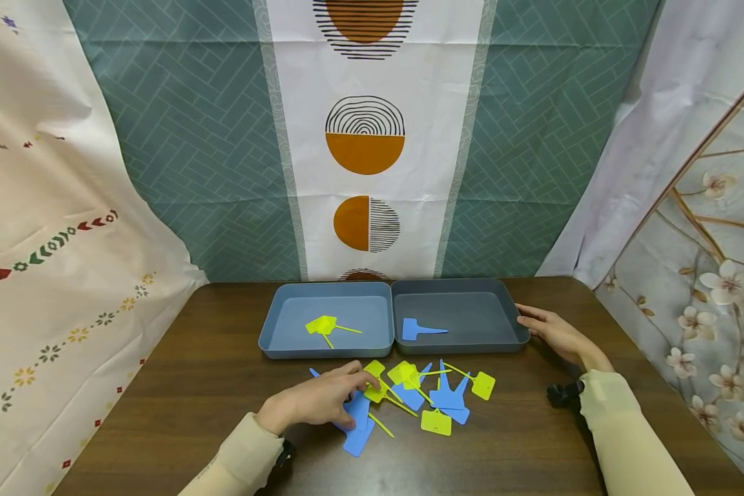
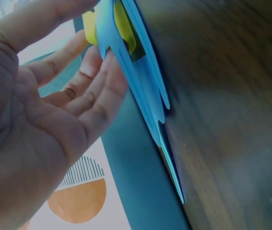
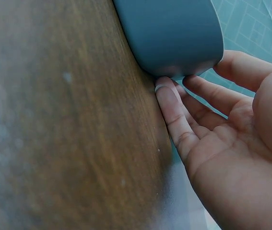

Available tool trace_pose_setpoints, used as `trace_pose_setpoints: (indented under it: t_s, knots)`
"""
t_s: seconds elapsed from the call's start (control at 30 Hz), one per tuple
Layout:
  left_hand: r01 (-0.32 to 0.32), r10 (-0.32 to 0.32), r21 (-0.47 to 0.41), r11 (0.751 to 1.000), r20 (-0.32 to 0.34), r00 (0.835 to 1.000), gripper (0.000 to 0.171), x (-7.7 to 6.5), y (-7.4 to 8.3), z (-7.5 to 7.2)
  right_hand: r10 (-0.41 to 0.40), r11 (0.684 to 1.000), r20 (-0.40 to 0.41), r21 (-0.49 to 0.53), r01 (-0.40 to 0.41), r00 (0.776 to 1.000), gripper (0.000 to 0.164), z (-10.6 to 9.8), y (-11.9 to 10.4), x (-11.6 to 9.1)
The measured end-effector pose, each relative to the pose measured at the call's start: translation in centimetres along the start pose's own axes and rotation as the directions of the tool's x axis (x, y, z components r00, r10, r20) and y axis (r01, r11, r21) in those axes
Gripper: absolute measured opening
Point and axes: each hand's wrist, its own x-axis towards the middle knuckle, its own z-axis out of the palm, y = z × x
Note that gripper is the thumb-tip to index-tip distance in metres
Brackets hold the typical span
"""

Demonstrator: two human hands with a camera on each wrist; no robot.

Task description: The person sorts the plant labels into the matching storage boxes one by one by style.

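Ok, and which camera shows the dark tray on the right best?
The head view: it shows the whole dark tray, with a blue tag inside. The right wrist view catches only part of its outer wall, close up, where the right hand touches it. I can't make the tray out in the left wrist view.

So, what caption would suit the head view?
Left hand over blue and yellow tags, right hand touching the dark tray.

A brown table (image 1: 161, 406) stands near. At the far side hangs a green cloth (image 1: 186, 124) with a white band (image 1: 437, 138); left, a cream cloth (image 1: 43, 186); right, a flowered cloth (image 1: 657, 275).
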Motion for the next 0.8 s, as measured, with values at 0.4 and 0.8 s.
trace_pose_setpoints:
  t_s: [0.4, 0.8]
  knots:
    - [-0.066, 0.065, -0.017, 0.998, -0.051, 0.997, 0.039, -0.2, -0.1, -0.6, -0.002, 1.000, 0.003, 0.013, 0.002, 1.000, 0.072, -0.2, 0.4, 0.2]
    - [-0.136, 0.131, -0.061, 0.989, -0.074, 0.989, 0.031, -0.4, -0.2, -1.7, -0.007, 1.000, -0.001, 0.027, 0.007, 1.000, 0.071, -0.1, 0.2, 0.2]
